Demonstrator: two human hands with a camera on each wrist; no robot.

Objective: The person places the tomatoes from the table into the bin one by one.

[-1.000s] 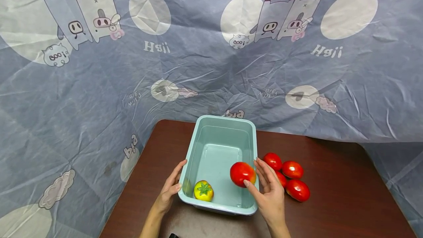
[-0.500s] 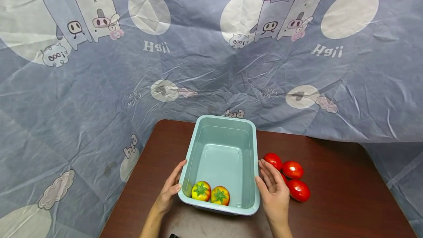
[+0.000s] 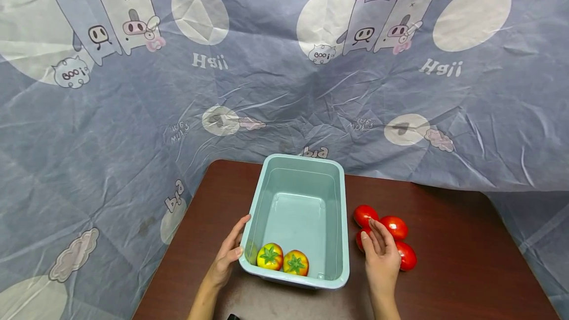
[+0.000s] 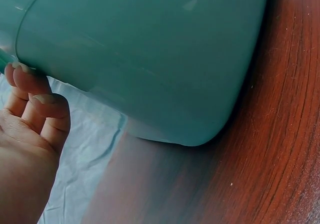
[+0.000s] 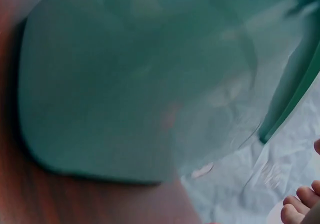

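Note:
A pale blue-green plastic bin (image 3: 302,280) lies in front of me, with two tomatoes (image 3: 269,257) at its near end, their yellow tops and green star-shaped stems facing up. My left hand (image 3: 224,258) grips the bin's left rim, thumb over the edge and fingers outside. In the left wrist view, that hand (image 4: 35,114) has curled fingertips right at the rim. On the right, my right hand (image 3: 381,256) hovers at a cluster of glossy red tomatoes (image 3: 394,227), fingers loosely bent and holding nothing. It partly covers the nearer tomatoes. Only fingertips (image 5: 297,206) of it show in the right wrist view.
The bin and the red tomatoes rest on a dark brown wooden table (image 3: 458,260). Behind and to the left hangs a grey-blue cloth (image 3: 284,88) with cartoon pigs. A small black object (image 3: 233,317) shows at the bottom edge.
My right hand let a tomato go into the bin, where it now sits beside the first one. The hand then moved right to the red tomatoes. My left hand stayed on the rim.

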